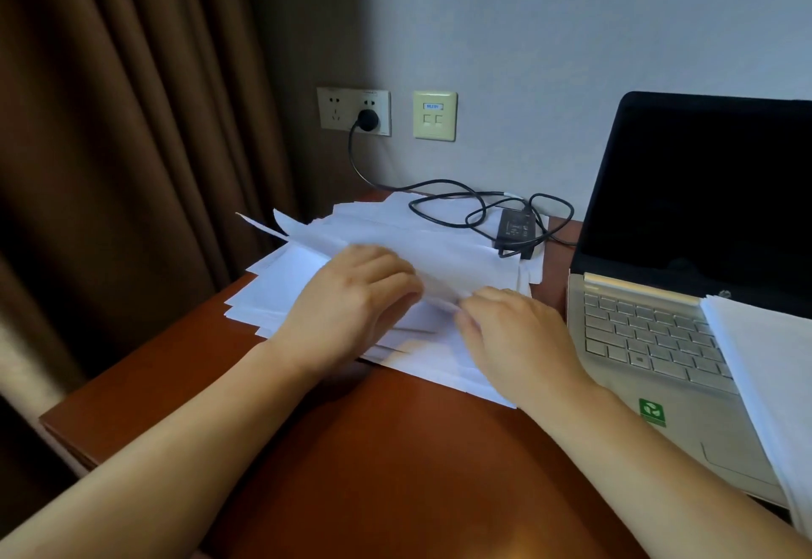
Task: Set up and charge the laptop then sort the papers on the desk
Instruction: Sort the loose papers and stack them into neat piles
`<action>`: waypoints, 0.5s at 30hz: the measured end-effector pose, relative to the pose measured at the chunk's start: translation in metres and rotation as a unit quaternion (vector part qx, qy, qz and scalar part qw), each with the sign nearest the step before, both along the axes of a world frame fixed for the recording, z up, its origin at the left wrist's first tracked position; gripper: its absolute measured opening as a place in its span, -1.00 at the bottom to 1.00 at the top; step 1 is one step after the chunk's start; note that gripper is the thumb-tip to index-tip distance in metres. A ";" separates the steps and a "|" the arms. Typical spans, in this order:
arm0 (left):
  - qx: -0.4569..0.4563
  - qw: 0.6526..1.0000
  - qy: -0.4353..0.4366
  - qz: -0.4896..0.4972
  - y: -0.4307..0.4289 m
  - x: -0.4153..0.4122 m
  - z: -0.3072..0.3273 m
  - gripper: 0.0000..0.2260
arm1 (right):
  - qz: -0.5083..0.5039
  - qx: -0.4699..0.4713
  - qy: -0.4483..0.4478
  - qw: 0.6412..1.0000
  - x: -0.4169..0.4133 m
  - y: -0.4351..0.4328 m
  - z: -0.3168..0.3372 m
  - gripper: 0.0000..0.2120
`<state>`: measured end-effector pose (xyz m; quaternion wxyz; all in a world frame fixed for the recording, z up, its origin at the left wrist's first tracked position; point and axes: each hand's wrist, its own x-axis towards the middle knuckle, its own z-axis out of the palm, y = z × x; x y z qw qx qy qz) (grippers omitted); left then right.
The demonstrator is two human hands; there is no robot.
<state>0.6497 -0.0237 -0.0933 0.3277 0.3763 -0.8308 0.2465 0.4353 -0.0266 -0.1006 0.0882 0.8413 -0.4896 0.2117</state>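
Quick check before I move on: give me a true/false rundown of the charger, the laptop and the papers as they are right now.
1. The plug sits in the wall socket. True.
2. The laptop is closed. False: its lid is open and the screen is dark.
3. The power brick lies on the loose papers. True.
4. Only one hand is on those papers. False: the left hand and the right hand both grip them.
5. Nothing lies on the laptop. False: a paper stack rests on its right side.
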 end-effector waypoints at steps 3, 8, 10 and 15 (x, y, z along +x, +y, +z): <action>-0.031 0.999 0.022 0.016 0.001 0.000 0.000 -0.82 | -0.074 -0.014 -0.075 0.994 -0.004 -0.007 -0.003 -0.72; 0.229 0.970 -0.015 0.078 -0.003 0.005 -0.009 -0.55 | -0.104 -0.021 -0.115 0.988 -0.008 -0.009 -0.005 -0.68; 0.304 0.947 -0.040 0.098 -0.006 0.006 -0.009 -0.48 | -0.100 -0.027 -0.121 0.987 -0.008 -0.009 -0.004 -0.69; 0.284 0.946 -0.095 0.119 -0.007 0.004 -0.010 -0.47 | -0.088 -0.024 -0.151 0.984 -0.009 -0.012 -0.006 -0.65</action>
